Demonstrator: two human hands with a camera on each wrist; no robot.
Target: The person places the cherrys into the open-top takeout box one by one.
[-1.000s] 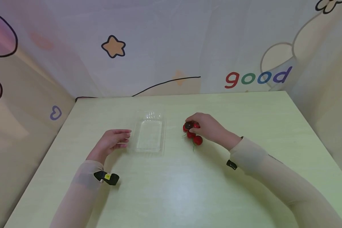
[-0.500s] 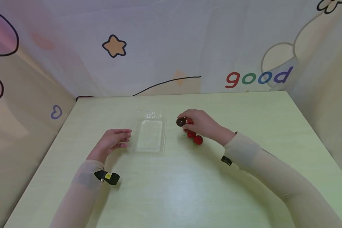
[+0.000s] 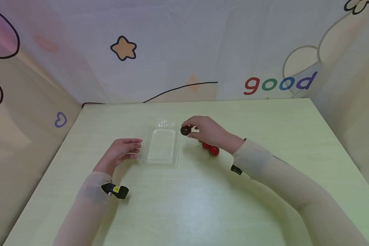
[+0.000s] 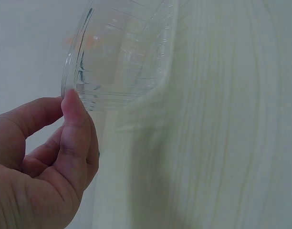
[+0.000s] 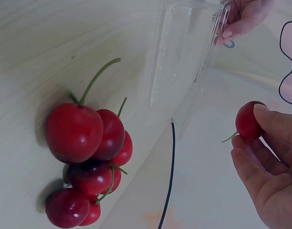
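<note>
1. One pale desk (image 3: 184,201) carries everything; the tray on it is my landmark for what follows.

2. Transparent tray (image 3: 161,145), lying open side up on the desk. All fruit I can make out is outside its walls.

3. Right hand (image 3: 211,131), just right of the tray, toward its far end. Thumb and fingers clamped on a single cherry. Reads as mid-transfer: fruit picked, not yet placed.

4. Left hand (image 3: 119,152), at the tray's left side; thumb and fingers appear pinched on the rim. Probably a steadying hold. The next move likely asks only that it prevent sliding.

5. Cherry pile (image 5: 88,145), right of the tray and apart from it, partly masked by the right hand in the head view. Several fruits bunched on the desk; overlap makes the count uncertain.

6. Held cherry (image 5: 249,120), off the desk, just beside the tray's right rim, not over the tray. Next move, in my judgement: leftward across the rim, then low to the tray floor before the fingers part. Round fruit; a high release could set it rolling.

7. Stem (image 5: 229,138) of that cherry: thin, green, free of the fingers. Might snag the rim on a low crossing.
</note>
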